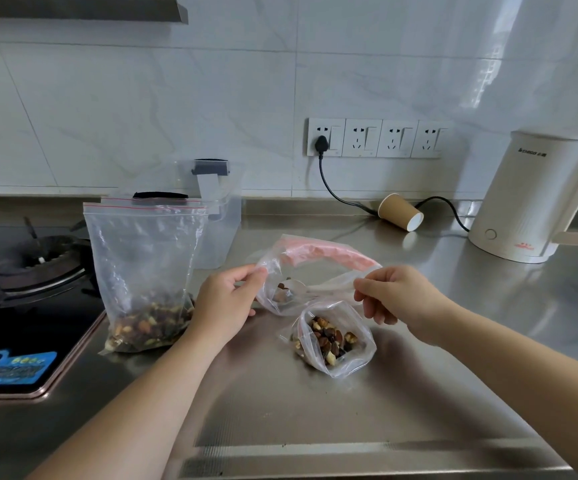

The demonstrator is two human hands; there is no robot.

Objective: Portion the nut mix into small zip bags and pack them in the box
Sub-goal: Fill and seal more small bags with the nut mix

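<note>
From the head view, you are mid-way through portioning. Your left hand (pixel 226 299) pinches one end of the mouth of a small zip bag (pixel 301 271), and your right hand (pixel 396 294) pinches the other end, thumb and fingers curled on the plastic; the bag is stretched between them above the tabletop (pixel 315 410), its pink strip blurred, with only a few nuts visible low inside.

Just in front of that held bag, nearer you, a second small bag (pixel 332 337) lies on the tabletop with a portion of nuts and its mouth seemingly unsealed. Left of the held bag, the large bag of nut mix (pixel 145 271) stands upright, a layer of mix at its bottom. Behind the large bag stands the clear box (pixel 223 220); I cannot tell whether any bags are in it.

By my judgement, filling, sealing and all packing remain.
</note>
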